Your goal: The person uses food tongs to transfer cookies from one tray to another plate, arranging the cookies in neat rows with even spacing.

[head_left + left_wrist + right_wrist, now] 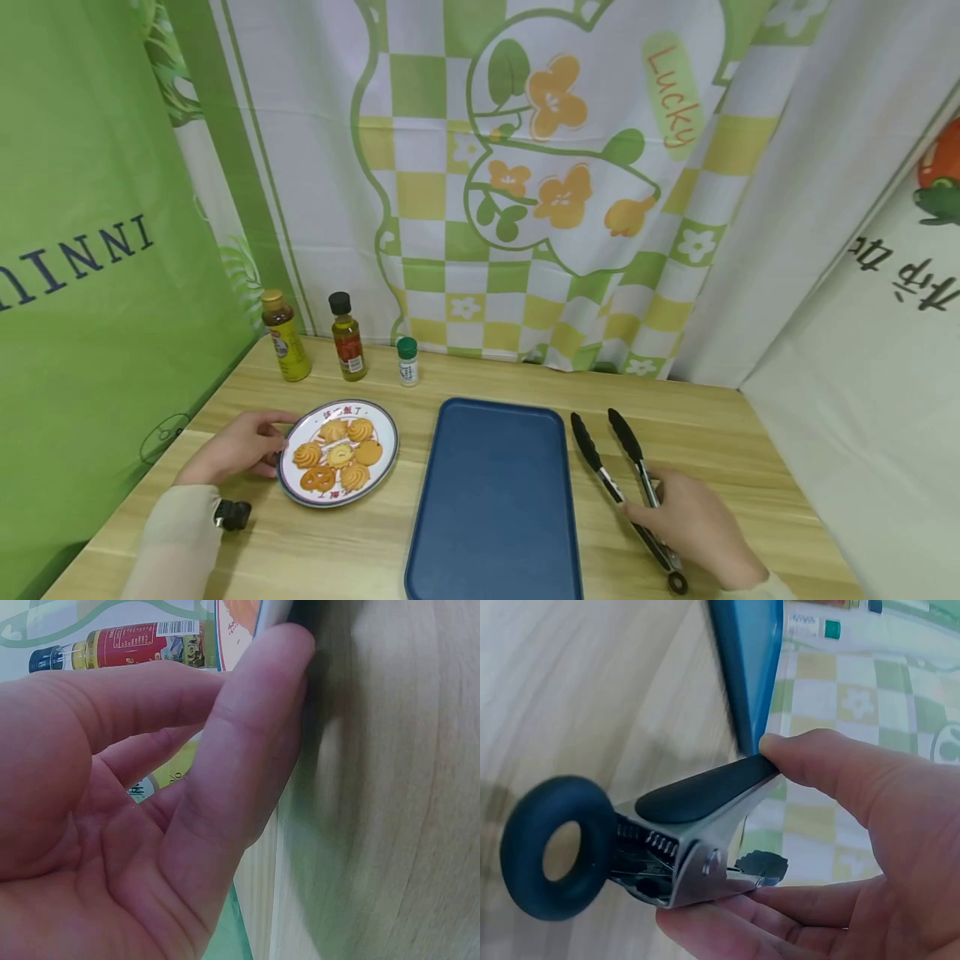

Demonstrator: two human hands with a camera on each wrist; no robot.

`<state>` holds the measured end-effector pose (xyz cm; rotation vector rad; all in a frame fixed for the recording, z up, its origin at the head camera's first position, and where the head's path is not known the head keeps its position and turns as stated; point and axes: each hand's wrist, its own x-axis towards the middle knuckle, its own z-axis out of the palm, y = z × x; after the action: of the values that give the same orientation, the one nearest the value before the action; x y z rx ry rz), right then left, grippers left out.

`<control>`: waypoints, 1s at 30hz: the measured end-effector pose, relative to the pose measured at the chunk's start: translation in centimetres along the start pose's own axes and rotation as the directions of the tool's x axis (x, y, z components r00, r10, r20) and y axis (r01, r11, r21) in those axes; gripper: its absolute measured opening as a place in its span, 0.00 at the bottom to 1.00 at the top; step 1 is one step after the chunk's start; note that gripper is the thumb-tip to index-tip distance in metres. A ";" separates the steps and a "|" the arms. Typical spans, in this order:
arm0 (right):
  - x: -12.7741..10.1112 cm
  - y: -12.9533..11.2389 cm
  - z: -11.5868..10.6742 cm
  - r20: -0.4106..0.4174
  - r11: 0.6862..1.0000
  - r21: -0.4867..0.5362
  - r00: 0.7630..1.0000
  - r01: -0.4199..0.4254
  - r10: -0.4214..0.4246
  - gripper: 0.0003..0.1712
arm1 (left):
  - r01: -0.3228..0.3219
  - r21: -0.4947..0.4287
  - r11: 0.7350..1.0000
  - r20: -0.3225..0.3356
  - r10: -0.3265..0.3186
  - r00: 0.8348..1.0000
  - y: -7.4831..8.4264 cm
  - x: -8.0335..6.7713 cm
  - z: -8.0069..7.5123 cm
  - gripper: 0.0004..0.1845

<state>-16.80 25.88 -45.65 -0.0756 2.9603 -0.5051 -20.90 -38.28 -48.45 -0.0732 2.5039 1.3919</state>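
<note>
Right hand [693, 521] gripping tongs [626, 483], left hand [236, 447] seemingly touching plate [382, 471]

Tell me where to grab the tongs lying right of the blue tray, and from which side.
Grip the tongs at the handle end near the hinge ring, coming from above and the near side. The black tips splay toward the far edge beside the tray, so the arms converge at the near end. The right hand already holds them there, thumb on the black pad, fingers underneath.
</note>
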 end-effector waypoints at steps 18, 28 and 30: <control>-1.6 3.0 0.3 0.028 0.979 -0.010 0.978 -0.205 0.205 0.58 | 0.008 0.012 1.000 0.000 -0.008 1.000 0.1 -0.3 -0.2 0.30; -2.0 2.9 0.5 0.016 0.977 -0.029 0.978 -0.210 0.210 0.46 | 0.001 0.006 1.000 0.006 -0.001 1.000 0.3 0.0 -0.1 0.30; -2.1 2.9 0.6 0.015 0.977 -0.029 0.977 -0.211 0.211 0.41 | 0.003 0.010 1.000 0.005 -0.003 1.000 0.4 0.1 -0.1 0.29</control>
<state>-14.73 28.57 -46.93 0.2282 2.9117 -0.4320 -21.03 -38.14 -48.13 -0.0710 2.5050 1.3767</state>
